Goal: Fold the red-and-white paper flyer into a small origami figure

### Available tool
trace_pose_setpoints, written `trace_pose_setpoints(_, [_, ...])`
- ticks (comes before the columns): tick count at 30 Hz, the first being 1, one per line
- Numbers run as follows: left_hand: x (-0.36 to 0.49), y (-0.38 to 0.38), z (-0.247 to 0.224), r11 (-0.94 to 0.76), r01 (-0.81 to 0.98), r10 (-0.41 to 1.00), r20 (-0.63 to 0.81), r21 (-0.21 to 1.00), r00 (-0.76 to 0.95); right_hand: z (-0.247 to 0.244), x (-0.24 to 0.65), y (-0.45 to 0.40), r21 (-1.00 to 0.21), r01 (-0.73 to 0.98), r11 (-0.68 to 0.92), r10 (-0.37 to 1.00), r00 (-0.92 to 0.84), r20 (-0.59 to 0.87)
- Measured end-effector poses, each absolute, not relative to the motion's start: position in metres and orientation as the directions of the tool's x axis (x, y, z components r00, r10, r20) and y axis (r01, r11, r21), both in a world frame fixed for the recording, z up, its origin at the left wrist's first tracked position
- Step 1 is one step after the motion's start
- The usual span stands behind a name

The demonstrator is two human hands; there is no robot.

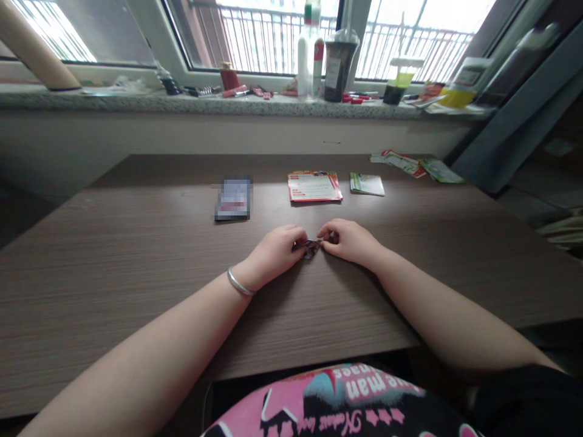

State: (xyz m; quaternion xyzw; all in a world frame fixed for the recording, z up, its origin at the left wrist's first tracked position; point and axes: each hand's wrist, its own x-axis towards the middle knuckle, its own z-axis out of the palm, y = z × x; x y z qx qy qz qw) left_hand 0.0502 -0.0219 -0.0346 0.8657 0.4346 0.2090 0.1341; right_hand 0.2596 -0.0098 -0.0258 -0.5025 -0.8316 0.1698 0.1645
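Both hands meet over the middle of the brown table. My left hand [285,246], with a silver bangle on its wrist, pinches a small dark, crinkled item [311,247]. From the other side, my right hand [348,241] grips the same item between thumb and fingers. What the item is cannot be made out. Beyond the hands lie a red-edged white card stack [315,187] and a smaller stack of green and white cards [367,184]. A blurred dark-edged flat item [234,198] rests to the left of them.
Red and green packets [403,164] lie at the table's back right. Behind the table [113,255], a granite windowsill [273,108] carries bottles, a lidded cup [337,67], a red jar [229,77] and small loose items. A grey curtain [514,115] hangs at the right.
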Motion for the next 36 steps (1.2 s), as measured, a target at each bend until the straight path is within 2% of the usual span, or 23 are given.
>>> trace_pose_setpoints(2, [0.050,-0.022,-0.035,-0.596,0.691,0.802,0.256,0.409,0.540,-0.027,0.259,-0.010,-0.485,0.755,0.441,0.885,-0.455,0.098])
trace_pose_setpoints(6, [0.050,-0.022,-0.037,-0.616,0.681,0.787,0.275,0.395,0.553,-0.029,0.255,-0.011,-0.478,0.758,0.444,0.887,-0.449,0.113])
trace_pose_setpoints(12, [0.052,-0.023,-0.037,-0.606,0.698,0.796,0.273,0.382,0.541,-0.032,0.251,-0.011,-0.517,0.768,0.377,0.916,-0.393,0.084])
trace_pose_setpoints(21, [0.054,-0.023,-0.036,-0.593,0.702,0.804,0.261,0.394,0.534,-0.028,0.250,-0.010,-0.472,0.801,0.368,0.915,-0.402,0.030])
trace_pose_setpoints(29, [0.053,-0.023,-0.036,-0.579,0.713,0.815,0.246,0.396,0.525,-0.028,0.245,-0.014,-0.307,0.825,0.474,0.877,-0.474,0.082])
trace_pose_setpoints(36, [0.051,-0.022,-0.037,-0.577,0.712,0.816,0.243,0.400,0.525,-0.026,0.248,-0.016,-0.220,0.881,0.418,0.909,-0.406,0.097])
